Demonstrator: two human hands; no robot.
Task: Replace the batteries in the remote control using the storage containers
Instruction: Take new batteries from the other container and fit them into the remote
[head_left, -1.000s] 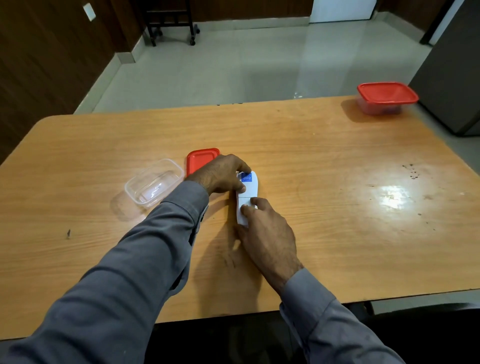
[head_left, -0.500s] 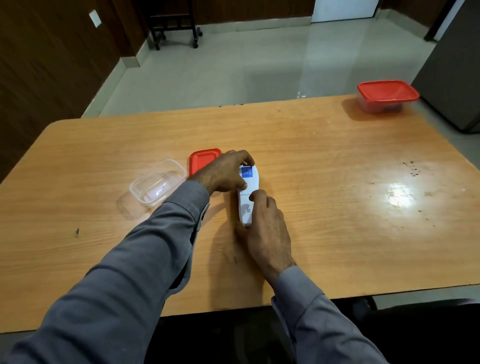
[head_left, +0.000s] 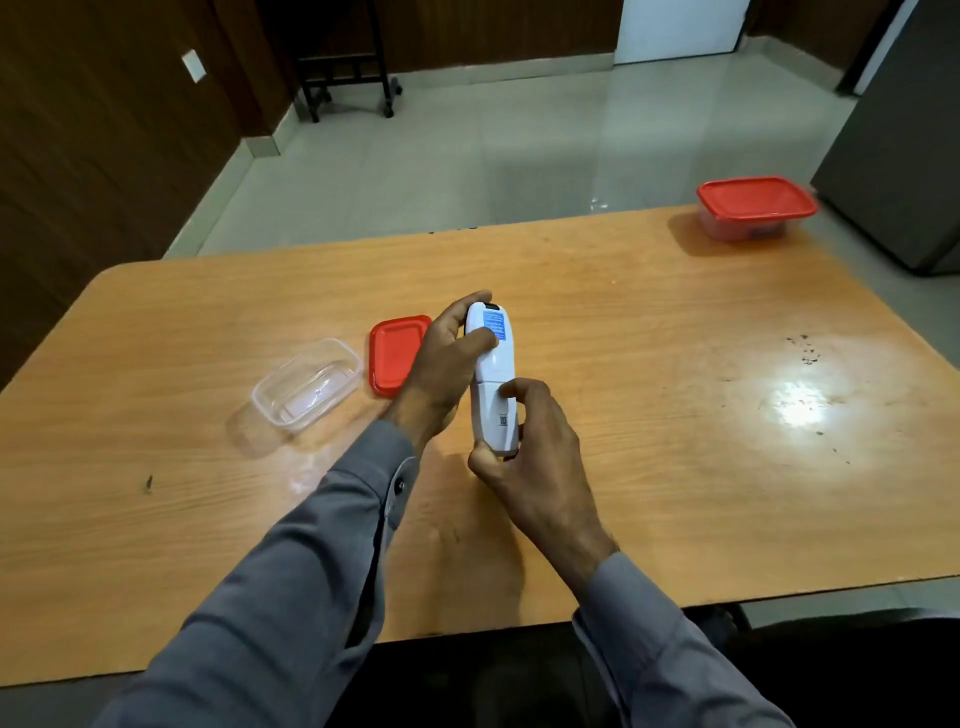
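White remote control (head_left: 492, 382) sits back-up between both hands: left hand (head_left: 447, 364) clamps its upper end, right hand (head_left: 530, 447) grips the lower (thumb on the cover). Just left of the left hand lie a red lid (head_left: 396, 353) and a clear container (head_left: 306, 384).

White remote (head_left: 492, 395) with blue label (head_left: 494, 328); red lid (head_left: 396, 353); orange-brown wooden table (head_left: 675, 415).

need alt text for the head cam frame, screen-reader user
Two hands in grey sleeves hold a white remote control back side up above a wooden table: the left hand grips its far end, the right hand its near end. To the left lie an open clear container and its red lid; a closed red-lidded container sits at the far right corner.
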